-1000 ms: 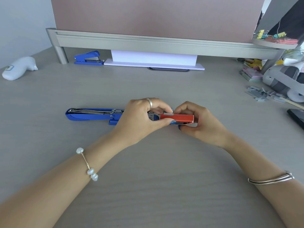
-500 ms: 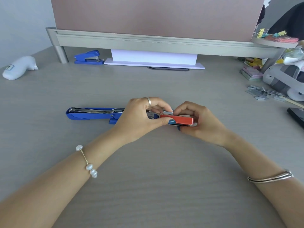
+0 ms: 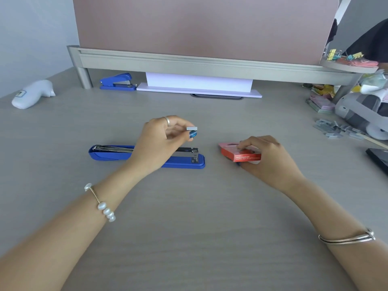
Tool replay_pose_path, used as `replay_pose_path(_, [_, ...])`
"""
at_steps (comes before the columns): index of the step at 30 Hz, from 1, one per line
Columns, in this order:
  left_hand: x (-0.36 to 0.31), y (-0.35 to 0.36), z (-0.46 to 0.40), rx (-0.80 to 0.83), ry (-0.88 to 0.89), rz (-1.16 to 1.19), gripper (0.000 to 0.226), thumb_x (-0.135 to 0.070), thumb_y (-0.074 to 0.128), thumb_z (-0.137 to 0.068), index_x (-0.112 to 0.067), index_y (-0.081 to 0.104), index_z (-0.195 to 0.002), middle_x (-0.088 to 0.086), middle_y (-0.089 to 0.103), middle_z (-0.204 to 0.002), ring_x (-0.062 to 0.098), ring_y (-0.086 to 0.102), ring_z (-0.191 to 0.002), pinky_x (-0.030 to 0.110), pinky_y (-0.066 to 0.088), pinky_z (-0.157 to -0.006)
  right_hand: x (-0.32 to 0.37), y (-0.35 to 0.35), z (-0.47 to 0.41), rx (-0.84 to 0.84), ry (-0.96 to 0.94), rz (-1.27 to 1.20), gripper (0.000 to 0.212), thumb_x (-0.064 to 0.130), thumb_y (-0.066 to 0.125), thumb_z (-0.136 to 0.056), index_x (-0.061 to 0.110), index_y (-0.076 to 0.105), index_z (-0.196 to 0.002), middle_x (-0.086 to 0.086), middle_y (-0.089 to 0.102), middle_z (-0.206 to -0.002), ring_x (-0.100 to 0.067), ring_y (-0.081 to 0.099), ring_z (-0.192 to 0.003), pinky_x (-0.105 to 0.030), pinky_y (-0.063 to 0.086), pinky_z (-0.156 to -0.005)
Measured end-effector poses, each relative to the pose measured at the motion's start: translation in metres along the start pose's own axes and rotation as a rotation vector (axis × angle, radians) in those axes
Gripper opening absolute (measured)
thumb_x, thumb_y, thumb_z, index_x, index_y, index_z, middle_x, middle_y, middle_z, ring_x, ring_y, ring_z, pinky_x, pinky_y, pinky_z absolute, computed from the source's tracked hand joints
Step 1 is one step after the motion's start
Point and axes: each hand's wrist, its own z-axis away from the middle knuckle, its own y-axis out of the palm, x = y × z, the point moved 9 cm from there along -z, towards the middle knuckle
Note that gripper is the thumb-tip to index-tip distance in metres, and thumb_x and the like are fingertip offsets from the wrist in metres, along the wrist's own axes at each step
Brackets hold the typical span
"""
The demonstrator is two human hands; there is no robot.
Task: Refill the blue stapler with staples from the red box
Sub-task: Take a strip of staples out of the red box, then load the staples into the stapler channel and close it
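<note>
Now L hand (image 3: 161, 141) pinches staple strip (image 3: 192, 128) just above opened blue stapler (image 3: 147, 157), prob. ready for loading, w/ R hand (image 3: 266, 158) gripping red box (image 3: 241, 154) alongside, steadying it on desk.

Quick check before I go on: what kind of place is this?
Probably an office cubicle desk: a partition panel behind the desk, binder clips on a corner shelf, a second stapler, loose staple strips.

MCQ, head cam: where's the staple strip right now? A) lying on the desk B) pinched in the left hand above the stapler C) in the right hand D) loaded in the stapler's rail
B: the left hand pinches the staple strip at its fingertips above the opened blue stapler; the right hand holds only the red box.
</note>
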Motion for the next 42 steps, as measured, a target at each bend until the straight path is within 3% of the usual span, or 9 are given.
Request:
replay_pose_path(6, [0.013, 0.006, -0.005, 0.102, -0.097, 0.006, 0.01, -0.01, 0.061, -0.085, -0.016, 0.068, -0.088, 0.001, 0.075, -0.083, 0.009, 0.071, -0.074, 0.027, 0.054, -0.08, 0.008, 0.006, 0.004, 0.147, 0.007, 0.0, 0.047, 0.051, 0.075, -0.055, 0.031, 0.063, -0.096, 0.01, 0.057, -0.106, -0.007, 0.04, -0.106, -0.016, 0.033, -0.077])
replay_pose_path(12, [0.018, -0.005, -0.007, 0.113, -0.125, 0.013, 0.01, -0.017, 0.062, -0.085, -0.016, 0.071, -0.081, -0.002, 0.074, -0.076, 0.012, 0.07, -0.069, 0.02, 0.054, -0.07, 0.065, -0.013, -0.007, -0.051, -0.299, -0.116, 0.04, 0.03, 0.074, -0.072, 0.023, 0.061, -0.108, 0.003, 0.063, -0.11, -0.012, 0.05, -0.106, -0.023, 0.041, -0.091])
replay_pose_path(17, [0.027, -0.013, -0.004, 0.06, -0.187, 0.105, 0.014, -0.028, 0.061, -0.085, -0.023, 0.072, -0.078, -0.006, 0.074, -0.072, 0.003, 0.066, -0.072, 0.018, 0.052, -0.066, 0.119, 0.0, -0.027, -0.093, -0.44, -0.143, 0.03, 0.021, 0.071, -0.075, 0.019, 0.063, -0.104, -0.002, 0.069, -0.095, -0.014, 0.054, -0.087, -0.027, 0.049, -0.073])
replay_pose_path(20, [0.03, -0.015, -0.002, 0.036, -0.218, 0.145, 0.016, -0.031, 0.057, -0.087, -0.026, 0.073, -0.086, 0.007, 0.073, -0.093, 0.019, 0.065, -0.089, 0.031, 0.052, -0.078, 0.131, 0.01, -0.032, -0.144, -0.485, -0.115, 0.025, 0.019, 0.068, -0.076, 0.015, 0.066, -0.1, -0.002, 0.07, -0.09, -0.014, 0.056, -0.083, -0.03, 0.051, -0.07])
replay_pose_path(24, [0.033, -0.014, 0.002, 0.067, -0.274, 0.149, 0.02, -0.039, 0.053, -0.088, -0.03, 0.071, -0.09, 0.01, 0.069, -0.104, 0.021, 0.06, -0.09, 0.018, 0.041, -0.071, 0.129, 0.012, -0.031, -0.227, -0.47, -0.132, 0.02, 0.015, 0.07, -0.075, 0.014, 0.067, -0.095, -0.003, 0.072, -0.083, -0.014, 0.06, -0.076, -0.027, 0.052, -0.064])
replay_pose_path(28, [0.027, -0.017, 0.002, 0.102, -0.198, 0.016, 0.025, -0.041, 0.046, -0.092, -0.035, 0.068, -0.083, -0.001, 0.057, -0.077, 0.003, 0.052, -0.071, 0.011, 0.034, -0.061, 0.121, 0.016, -0.03, -0.237, -0.43, -0.156, 0.016, 0.01, 0.069, -0.076, 0.014, 0.07, -0.091, -0.003, 0.072, -0.082, -0.015, 0.061, -0.076, -0.027, 0.052, -0.063])
replay_pose_path(32, [0.028, -0.024, 0.0, 0.146, -0.053, -0.243, 0.033, -0.041, 0.045, -0.092, -0.021, 0.069, -0.103, -0.003, 0.062, -0.105, 0.005, 0.052, -0.101, 0.016, 0.039, -0.089, 0.102, 0.025, -0.026, -0.104, -0.33, -0.265, 0.015, 0.006, 0.067, -0.076, 0.013, 0.071, -0.089, -0.006, 0.071, -0.082, -0.004, 0.059, -0.073, -0.013, 0.048, -0.062])
replay_pose_path(36, [0.033, -0.026, -0.001, 0.182, 0.017, -0.397, 0.025, -0.037, 0.049, -0.091, -0.025, 0.065, -0.107, -0.011, 0.062, -0.104, 0.002, 0.046, -0.101, 0.002, 0.03, -0.078, 0.087, 0.03, -0.025, -0.001, -0.189, -0.334, 0.014, 0.001, 0.069, -0.076, 0.012, 0.073, -0.082, 0.001, 0.067, -0.076, 0.007, 0.055, -0.064, -0.002, 0.038, -0.051])
replay_pose_path(42, [0.037, -0.022, 0.003, 0.198, 0.018, -0.45, 0.027, -0.035, 0.051, -0.089, -0.028, 0.062, -0.112, -0.013, 0.062, -0.097, 0.005, 0.051, -0.099, 0.015, 0.039, -0.074, 0.078, 0.037, -0.027, 0.159, -0.075, -0.412, 0.012, 0.005, 0.066, -0.079, 0.016, 0.072, -0.081, 0.009, 0.068, -0.079, 0.0, 0.055, -0.058, -0.004, 0.037, -0.043])
